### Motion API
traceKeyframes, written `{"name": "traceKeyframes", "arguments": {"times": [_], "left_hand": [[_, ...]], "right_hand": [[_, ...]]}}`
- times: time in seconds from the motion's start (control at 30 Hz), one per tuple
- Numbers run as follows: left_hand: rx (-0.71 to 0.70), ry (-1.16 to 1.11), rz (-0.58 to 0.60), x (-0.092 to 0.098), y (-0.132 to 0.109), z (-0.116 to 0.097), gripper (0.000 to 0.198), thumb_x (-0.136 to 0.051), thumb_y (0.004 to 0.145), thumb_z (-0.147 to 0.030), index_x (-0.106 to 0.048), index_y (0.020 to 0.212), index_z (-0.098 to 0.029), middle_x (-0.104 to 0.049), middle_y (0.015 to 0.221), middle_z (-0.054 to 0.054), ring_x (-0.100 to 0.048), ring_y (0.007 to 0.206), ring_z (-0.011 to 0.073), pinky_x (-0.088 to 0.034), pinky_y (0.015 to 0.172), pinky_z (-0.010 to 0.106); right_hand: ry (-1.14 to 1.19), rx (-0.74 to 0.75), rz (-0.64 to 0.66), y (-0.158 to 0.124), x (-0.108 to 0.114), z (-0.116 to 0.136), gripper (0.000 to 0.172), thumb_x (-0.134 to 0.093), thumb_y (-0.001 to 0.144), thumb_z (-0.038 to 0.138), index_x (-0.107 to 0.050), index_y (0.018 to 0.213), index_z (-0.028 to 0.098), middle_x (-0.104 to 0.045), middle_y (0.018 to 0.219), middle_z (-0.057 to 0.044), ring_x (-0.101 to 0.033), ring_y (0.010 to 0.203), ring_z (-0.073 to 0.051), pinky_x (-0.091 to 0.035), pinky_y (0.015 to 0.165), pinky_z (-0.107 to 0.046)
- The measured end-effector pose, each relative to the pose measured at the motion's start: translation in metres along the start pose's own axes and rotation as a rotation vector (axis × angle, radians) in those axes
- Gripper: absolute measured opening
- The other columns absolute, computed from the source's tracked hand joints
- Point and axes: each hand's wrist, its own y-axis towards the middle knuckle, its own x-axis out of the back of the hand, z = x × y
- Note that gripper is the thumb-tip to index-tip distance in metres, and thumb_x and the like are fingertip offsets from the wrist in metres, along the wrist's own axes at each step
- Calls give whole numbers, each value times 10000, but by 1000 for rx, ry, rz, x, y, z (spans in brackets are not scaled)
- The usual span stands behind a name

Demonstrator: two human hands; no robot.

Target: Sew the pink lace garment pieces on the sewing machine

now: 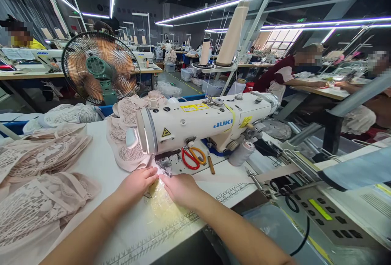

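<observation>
A white JUKI sewing machine (pixel 207 122) stands on the white table (pixel 100 163). Both my hands lie in front of its needle end. My left hand (pixel 137 182) rests flat on a small pale yellowish lace piece (pixel 161 204), fingers stretched toward the needle. My right hand (pixel 181 188) presses on the same piece from the right, fingers forward and close together. The fingertips of both hands nearly meet under the machine head. Where the piece passes under the presser foot is hidden in glare.
Stacks of pink lace pieces (pixel 36 183) lie at the left, more behind the machine. Red and orange scissors (pixel 192 157) lie on the machine bed. A fan (pixel 100 69) stands behind. A control panel (pixel 324 212) sits at right. Other people work at far tables.
</observation>
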Motion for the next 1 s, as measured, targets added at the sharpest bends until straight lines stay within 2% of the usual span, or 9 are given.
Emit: {"name": "traceKeyframes", "arguments": {"times": [0.2, 0.37, 0.53, 0.7, 0.77, 0.83, 0.9, 0.93, 1.0], "left_hand": [[84, -7, 24, 3, 5, 3, 434, -338, 893, -80, -569, 1251, -166, -525, 1345, 129, -549, 1137, 296, -514, 893, 431], [153, 3, 42, 7, 9, 6, 477, -297, 887, -73, -552, 1270, -197, -513, 1363, 97, -544, 1148, 286, -500, 906, 425], [259, -1, 137, 23, 17, 8, 495, -271, 881, -83, -554, 1278, -170, -524, 1346, 123, -525, 1171, 311, -463, 940, 445], [346, 43, 170, 30, 18, 2, 469, -299, 886, -95, -550, 1273, -175, -480, 1387, 125, -517, 1179, 303, -452, 937, 421], [395, 55, 168, 34, 11, -7, 416, -323, 883, -118, -593, 1195, -179, -559, 1294, 118, -565, 1090, 282, -484, 857, 376], [441, 71, 169, 41, 2, -19, 381, -293, 889, -133, -641, 1039, -175, -645, 1084, 104, -606, 936, 252, -494, 738, 332], [508, 94, 134, 49, -5, -26, 426, -218, 913, -149, -643, 933, -173, -642, 953, 97, -599, 858, 238, -476, 682, 322], [571, 101, 100, 53, -6, -26, 437, -201, 931, -182, -637, 955, -172, -630, 974, 105, -591, 877, 244, -474, 690, 330], [724, 74, 62, 56, -4, -17, 418, -243, 961, -325, -587, 1148, -180, -587, 1131, 132, -561, 1008, 273, -477, 777, 360]], "right_hand": [[4, -52, 8, 4, 0, 5, 405, -402, 911, 280, -476, 1306, 233, -701, 784, -69, -650, 678, -228, -332, 507, -270], [-10, -81, -10, 4, -8, 8, 451, -381, 922, 272, -430, 1368, 224, -696, 768, -87, -647, 666, -233, -357, 523, -280], [-17, -80, -90, 2, -20, 9, 430, -400, 892, 229, -496, 1312, 222, -690, 839, -96, -638, 739, -241, -394, 599, -306], [1, -56, -190, 2, -33, 6, 396, -350, 910, 231, -539, 1258, 218, -672, 763, -78, -618, 724, -218, -364, 617, -302], [29, -52, -221, 2, -38, 4, 370, -345, 918, 242, -573, 1208, 220, -670, 751, -71, -611, 709, -201, -336, 603, -292], [58, -46, -243, 3, -43, 2, 352, -352, 920, 247, -594, 1174, 212, -669, 739, -66, -604, 696, -190, -311, 587, -288], [72, -41, -251, 3, -48, 1, 353, -371, 912, 242, -591, 1186, 211, -673, 734, -57, -602, 685, -187, -293, 570, -291], [75, -39, -253, 3, -49, 0, 361, -378, 907, 233, -587, 1200, 215, -675, 736, -52, -602, 677, -186, -288, 563, -292], [74, -43, -257, 3, -52, -1, 377, -384, 899, 213, -585, 1218, 227, -682, 755, -48, -608, 673, -185, -291, 557, -290]]}}
